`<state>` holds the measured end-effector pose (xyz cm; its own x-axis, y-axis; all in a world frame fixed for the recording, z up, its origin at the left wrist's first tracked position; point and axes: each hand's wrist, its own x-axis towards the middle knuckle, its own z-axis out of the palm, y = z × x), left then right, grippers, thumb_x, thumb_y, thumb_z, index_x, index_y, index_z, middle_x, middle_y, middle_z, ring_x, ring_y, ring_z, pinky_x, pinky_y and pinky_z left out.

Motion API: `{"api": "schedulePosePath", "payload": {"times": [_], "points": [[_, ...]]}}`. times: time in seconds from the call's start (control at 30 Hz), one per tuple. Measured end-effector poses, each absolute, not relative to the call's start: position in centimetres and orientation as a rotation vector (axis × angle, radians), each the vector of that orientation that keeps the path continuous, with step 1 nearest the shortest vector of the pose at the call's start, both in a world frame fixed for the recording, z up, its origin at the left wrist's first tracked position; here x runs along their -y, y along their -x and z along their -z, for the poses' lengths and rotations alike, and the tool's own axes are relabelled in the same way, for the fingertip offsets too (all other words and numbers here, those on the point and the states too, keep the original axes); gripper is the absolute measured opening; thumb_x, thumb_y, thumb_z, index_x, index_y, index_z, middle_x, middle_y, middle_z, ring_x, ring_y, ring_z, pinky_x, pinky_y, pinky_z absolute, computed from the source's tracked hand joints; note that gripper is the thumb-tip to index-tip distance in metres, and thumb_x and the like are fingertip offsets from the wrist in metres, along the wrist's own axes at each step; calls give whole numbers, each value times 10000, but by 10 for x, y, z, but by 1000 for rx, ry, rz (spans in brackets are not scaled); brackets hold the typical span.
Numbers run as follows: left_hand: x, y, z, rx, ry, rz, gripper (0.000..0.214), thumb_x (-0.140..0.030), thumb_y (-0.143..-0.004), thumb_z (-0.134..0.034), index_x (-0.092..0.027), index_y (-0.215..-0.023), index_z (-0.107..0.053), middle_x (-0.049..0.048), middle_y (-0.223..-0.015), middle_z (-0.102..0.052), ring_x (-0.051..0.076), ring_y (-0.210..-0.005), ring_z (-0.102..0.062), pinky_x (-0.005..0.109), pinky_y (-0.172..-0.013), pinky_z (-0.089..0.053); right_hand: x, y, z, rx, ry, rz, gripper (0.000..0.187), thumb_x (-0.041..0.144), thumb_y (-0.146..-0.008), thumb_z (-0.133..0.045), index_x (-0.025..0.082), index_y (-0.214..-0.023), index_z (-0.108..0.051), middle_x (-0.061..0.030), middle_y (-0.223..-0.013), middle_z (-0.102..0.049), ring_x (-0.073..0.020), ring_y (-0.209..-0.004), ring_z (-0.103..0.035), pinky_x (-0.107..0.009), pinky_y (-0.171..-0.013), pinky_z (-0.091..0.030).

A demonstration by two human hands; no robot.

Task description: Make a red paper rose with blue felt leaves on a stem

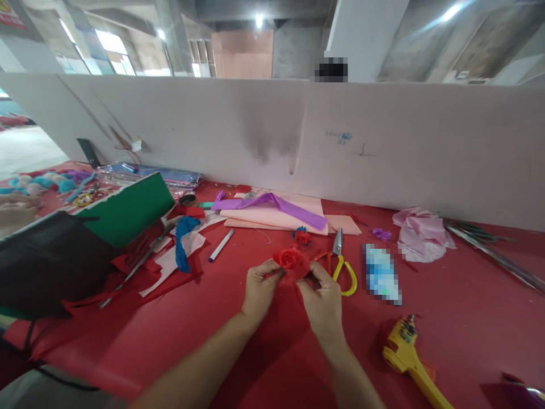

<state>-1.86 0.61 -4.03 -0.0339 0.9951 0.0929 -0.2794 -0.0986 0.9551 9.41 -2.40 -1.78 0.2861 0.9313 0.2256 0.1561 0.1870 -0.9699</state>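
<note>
Both my hands meet at the middle of the red table point(447, 318) around a red fabric rose point(290, 258). My left hand point(260, 288) pinches the rose's left underside, fingers curled. My right hand point(322, 296) pinches it from the right, fingers closed on the red material. The rose is raised a little above the table. Just behind it lies a smaller red and blue flower point(302, 236).
Yellow-handled scissors point(343, 264) lie right of the rose, a yellow glue gun point(411, 358) at the front right. A white pen point(221, 245), blue and red scraps, pink sheets point(276, 218) with a purple strip, green and black sheets fill the left. Another person's hand point(15, 213) shows far left.
</note>
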Motion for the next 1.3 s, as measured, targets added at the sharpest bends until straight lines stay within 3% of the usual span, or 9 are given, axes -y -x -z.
{"api": "schedulePosePath", "payload": {"times": [0.2, 0.53, 0.7, 0.93, 1.1, 1.3], "points": [[-6, 20, 38, -978, -1084, -1462, 108, -208, -664, -656, -187, -663, -762, 5, -527, -625, 172, -666, -596, 279, -651, -489, 27, -91, 17, 1214, 1224, -736, 35, 220, -768, -630, 212, -782, -660, 6, -758, -643, -166, -723, -556, -269, -693, -431], [-4, 20, 45, -896, -1077, -1479, 154, -204, -678, -665, -220, -780, -779, 35, -675, -706, 173, -687, -601, 301, -696, -496, 26, -89, 16, 1085, 1141, -858, 146, 255, -738, -694, 215, -877, -671, -9, -825, -666, -182, -780, -592, -298, -739, -462], [-4, 21, 44, -971, -1123, -1476, 93, -228, -661, -706, -215, -723, -774, 38, -670, -701, 201, -780, -611, 318, -750, -491, 24, -89, 20, 1087, 1067, -894, 120, 279, -771, -671, 228, -879, -687, -17, -911, -652, -186, -858, -585, -316, -807, -453], [-1, 21, 36, -1073, -1192, -1514, 4, -246, -616, -745, -243, -617, -745, 26, -646, -698, 203, -723, -609, 381, -812, -489, 25, -88, 23, 1152, 1147, -831, 148, 321, -769, -679, 229, -885, -684, -27, -935, -627, -189, -847, -569, -319, -794, -455], [0, 23, 38, -1074, -1444, -1523, 143, -182, -710, -659, -264, -635, -750, -6, -585, -677, 161, -616, -572, 426, -959, -414, 25, -89, 23, 1137, 1143, -837, 159, 311, -758, -692, 238, -900, -682, -19, -934, -622, -181, -835, -569, -304, -775, -451], [-2, 23, 45, -1023, -1354, -1466, 107, -222, -705, -671, -233, -736, -772, 43, -715, -709, 220, -839, -621, 378, -866, -482, 24, -90, 23, 1175, 1088, -799, 97, 242, -761, -669, 238, -854, -696, -23, -939, -585, -182, -857, -553, -297, -775, -446]]}}
